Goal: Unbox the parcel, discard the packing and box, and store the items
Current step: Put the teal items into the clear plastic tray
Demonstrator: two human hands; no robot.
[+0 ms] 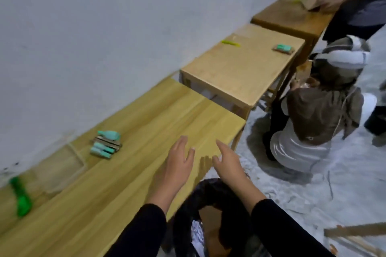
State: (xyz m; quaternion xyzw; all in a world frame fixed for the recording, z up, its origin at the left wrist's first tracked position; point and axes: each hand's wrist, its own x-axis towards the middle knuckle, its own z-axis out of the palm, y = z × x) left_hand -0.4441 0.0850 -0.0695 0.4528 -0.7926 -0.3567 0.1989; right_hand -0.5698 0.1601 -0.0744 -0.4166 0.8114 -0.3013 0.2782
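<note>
Lying left of left hand point(177, 162) (well apart): teal items point(106, 144)

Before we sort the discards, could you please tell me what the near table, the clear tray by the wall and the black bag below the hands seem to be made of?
Near table: wood or wood-look laminate, matte, with grain streaks. Clear tray: likely see-through plastic; the tabletop shows through it. Black bag: probably thin plastic film, glossy and crumpled.

Smooth pale wood table point(129, 165), clear plastic tray point(60, 165), glossy black bag point(211, 192)
</note>
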